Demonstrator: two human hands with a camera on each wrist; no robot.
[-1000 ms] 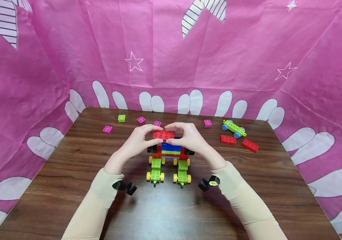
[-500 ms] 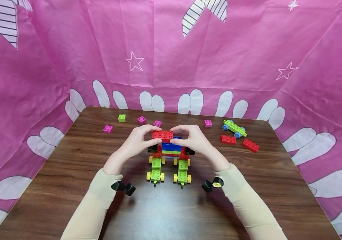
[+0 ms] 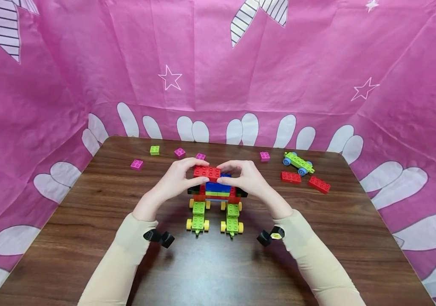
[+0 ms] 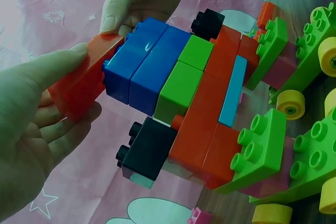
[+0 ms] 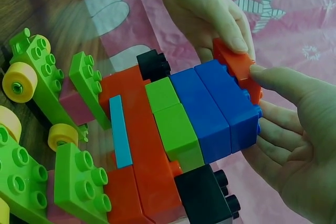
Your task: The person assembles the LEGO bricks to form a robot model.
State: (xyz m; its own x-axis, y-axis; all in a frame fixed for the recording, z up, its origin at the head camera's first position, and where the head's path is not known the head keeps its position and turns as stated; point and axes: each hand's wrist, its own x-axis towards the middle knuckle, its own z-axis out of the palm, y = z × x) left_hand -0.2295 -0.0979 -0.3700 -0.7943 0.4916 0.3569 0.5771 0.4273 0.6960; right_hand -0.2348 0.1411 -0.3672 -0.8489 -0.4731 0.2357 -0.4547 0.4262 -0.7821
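A red building brick (image 3: 207, 172) lies at the top of a built toy figure, set off to the left over the studs of the upper blue brick (image 4: 134, 59). My left hand (image 3: 175, 180) grips its left end, thumb in front and fingers behind. At its right end my right hand (image 3: 244, 177) pinches it, with the thumb tip on the corner in the right wrist view. Beneath the blue bricks come green bricks (image 5: 176, 129), a red body (image 5: 144, 145) and black bricks (image 4: 149, 145) as arms. Two green wheeled bases (image 3: 198, 221) with yellow wheels carry the figure.
Behind the hands lie a lime brick (image 3: 154, 150) and several pink bricks (image 3: 137, 164). To the right are a green car base (image 3: 298, 162) with blue wheels and two loose red bricks (image 3: 290, 177). A pink patterned cloth (image 3: 218, 85) surrounds the wooden table (image 3: 88, 238).
My right hand has drawn slightly right and down, with its fingers now farther from the left hand's. The red brick has shifted slightly left; the figure below stays put.
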